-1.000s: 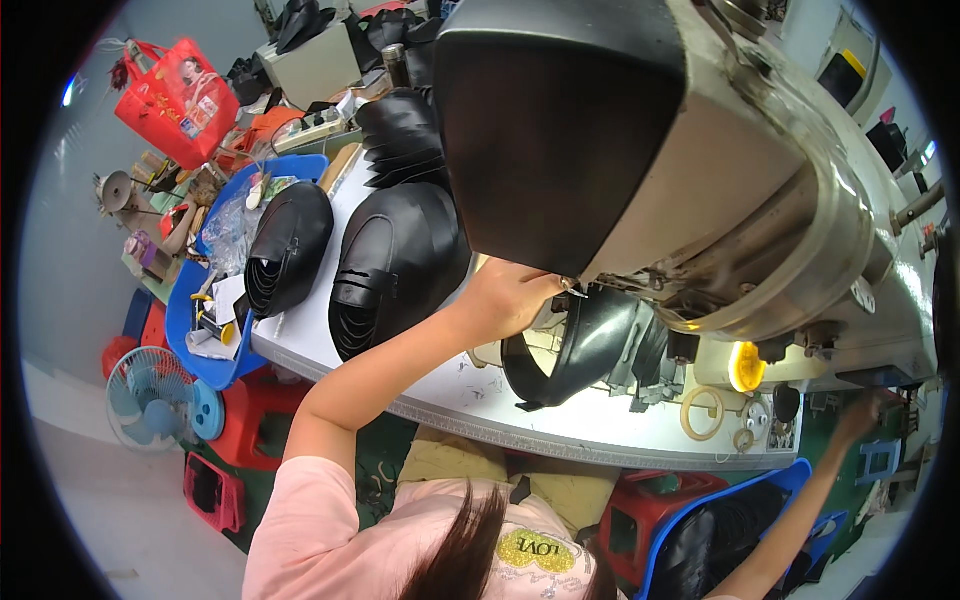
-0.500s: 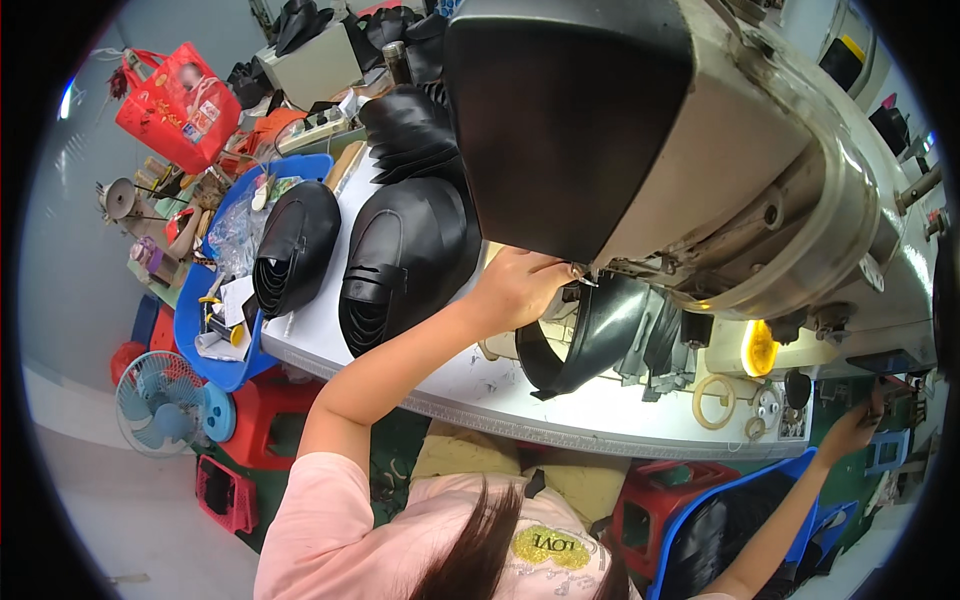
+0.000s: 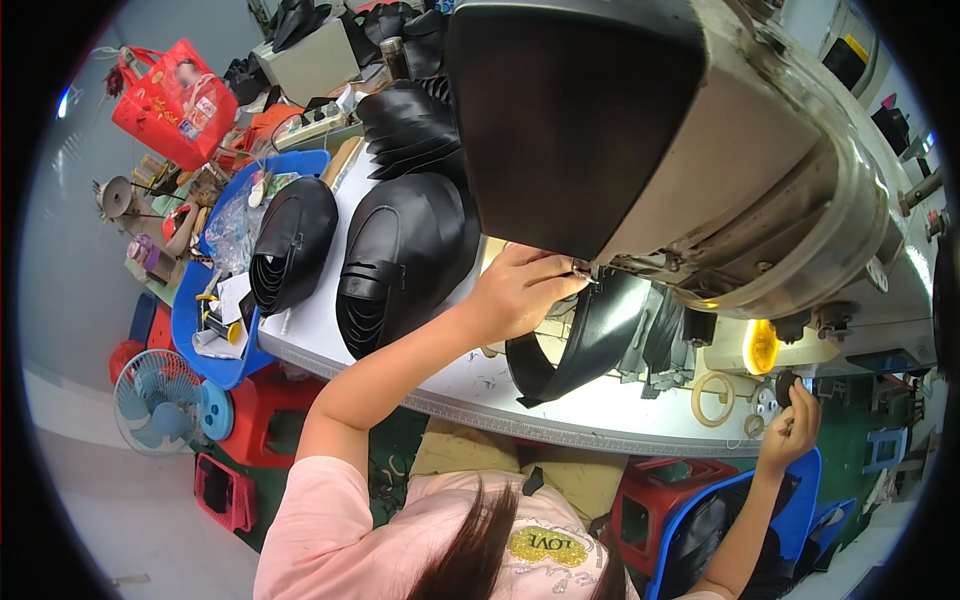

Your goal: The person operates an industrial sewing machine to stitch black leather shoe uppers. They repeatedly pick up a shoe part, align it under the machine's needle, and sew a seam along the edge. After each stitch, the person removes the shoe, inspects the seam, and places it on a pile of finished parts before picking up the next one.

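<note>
At the needle area of the sewing machine (image 3: 690, 170), my left hand (image 3: 520, 290) has its thumb and fingers pinched together. A small shiny bit shows at the fingertips, too small to name. Just beside it, a black leather shoe upper (image 3: 560, 375) stands curved in a loop on the table, its top edge near the needle area. At the table's right end my right hand (image 3: 792, 425) is closed, its fingers curled at a small round black piece (image 3: 785, 387). To the left of my left arm lie two stacks of nested black uppers, one larger (image 3: 410, 240) and one smaller (image 3: 297, 235).
A white table (image 3: 480, 420) runs beneath the machine. Dark strips (image 3: 655, 345) hang behind the upper, near a yellow lamp (image 3: 760, 347) and a cream ring (image 3: 713, 400). Blue bins (image 3: 190, 345) stand at left; another blue bin (image 3: 800, 490) with black pieces sits lower right. A fan (image 3: 160, 400) stands left.
My right hand has come in from farther right to the round black piece at the table's end. The upper's loop has shifted slightly left and down; my left hand stays pinched by the needle area.
</note>
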The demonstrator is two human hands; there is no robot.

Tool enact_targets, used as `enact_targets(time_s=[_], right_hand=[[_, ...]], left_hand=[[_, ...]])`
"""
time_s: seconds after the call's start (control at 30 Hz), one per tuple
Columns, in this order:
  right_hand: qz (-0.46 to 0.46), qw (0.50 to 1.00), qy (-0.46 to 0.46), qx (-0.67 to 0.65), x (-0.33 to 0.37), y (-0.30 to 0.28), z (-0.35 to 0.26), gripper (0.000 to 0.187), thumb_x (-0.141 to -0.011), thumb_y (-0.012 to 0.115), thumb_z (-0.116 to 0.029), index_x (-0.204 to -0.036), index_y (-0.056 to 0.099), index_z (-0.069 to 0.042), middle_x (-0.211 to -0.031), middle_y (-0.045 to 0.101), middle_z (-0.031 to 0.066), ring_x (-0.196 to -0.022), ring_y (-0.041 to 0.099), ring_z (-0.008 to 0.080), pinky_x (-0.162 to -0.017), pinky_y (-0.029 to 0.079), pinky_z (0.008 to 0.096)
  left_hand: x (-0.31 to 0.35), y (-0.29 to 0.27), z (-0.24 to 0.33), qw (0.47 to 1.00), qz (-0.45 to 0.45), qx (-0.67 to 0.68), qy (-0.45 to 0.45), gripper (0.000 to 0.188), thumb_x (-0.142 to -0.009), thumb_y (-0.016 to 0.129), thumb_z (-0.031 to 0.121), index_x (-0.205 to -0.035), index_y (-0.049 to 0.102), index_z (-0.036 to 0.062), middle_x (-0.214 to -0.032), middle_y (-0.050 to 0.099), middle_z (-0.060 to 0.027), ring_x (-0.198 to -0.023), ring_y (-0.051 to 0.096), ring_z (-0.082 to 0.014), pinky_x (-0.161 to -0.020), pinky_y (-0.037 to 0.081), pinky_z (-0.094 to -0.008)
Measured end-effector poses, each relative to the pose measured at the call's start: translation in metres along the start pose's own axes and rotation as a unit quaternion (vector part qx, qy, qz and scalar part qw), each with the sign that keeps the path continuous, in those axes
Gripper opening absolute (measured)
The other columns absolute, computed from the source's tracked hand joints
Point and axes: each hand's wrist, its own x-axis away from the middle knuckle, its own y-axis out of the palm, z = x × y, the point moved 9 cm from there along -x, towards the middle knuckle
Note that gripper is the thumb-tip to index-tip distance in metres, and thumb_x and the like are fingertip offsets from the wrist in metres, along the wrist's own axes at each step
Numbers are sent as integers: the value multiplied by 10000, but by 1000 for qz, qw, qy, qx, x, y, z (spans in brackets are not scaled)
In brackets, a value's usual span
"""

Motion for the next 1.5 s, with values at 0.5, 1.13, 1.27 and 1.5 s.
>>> enact_targets(time_s=[0.5, 1.13, 1.27, 1.5], right_hand=[[43, 954, 294, 24, -54, -140, 463, 448, -866, 486, -335, -1138, 508, 20, -853, 601, 82, -617, 546, 147, -499, 450, 269], [178, 901, 369, -143, 23, -50, 148, 344, -888, 487, -261, -667, 561, -7, -568, 459, -7, -459, 311, 52, -441, 235, 223], [126, 912, 315, -232, 18, -21, 81, 304, -874, 474, -159, -607, 495, -17, -589, 461, 3, -496, 364, 59, -452, 261, 231], [-69, 926, 185, -323, 3, 63, -45, 65, -752, 561, -44, -743, 557, 21, -658, 510, 65, -582, 487, 132, -544, 410, 252]], left_hand=[[0, 1, 3, 998, -1, 57, -8, 264, -620, 629, -28, -870, 620, 58, -924, 590, -66, -881, 547, -250, -738, 466, -322], [5, 2, -8, 993, 2, 108, -43, 226, -650, 586, -72, -855, 609, 23, -867, 588, -96, -829, 564, -269, -669, 476, -329], [5, 4, -13, 993, 5, 105, -53, 216, -660, 581, -62, -856, 604, 24, -884, 595, -93, -828, 556, -270, -678, 464, -333], [-2, -11, 8, 997, -56, -10, -52, 241, -644, 578, -40, -877, 600, 18, -928, 598, -107, -851, 555, -272, -715, 462, -341]])
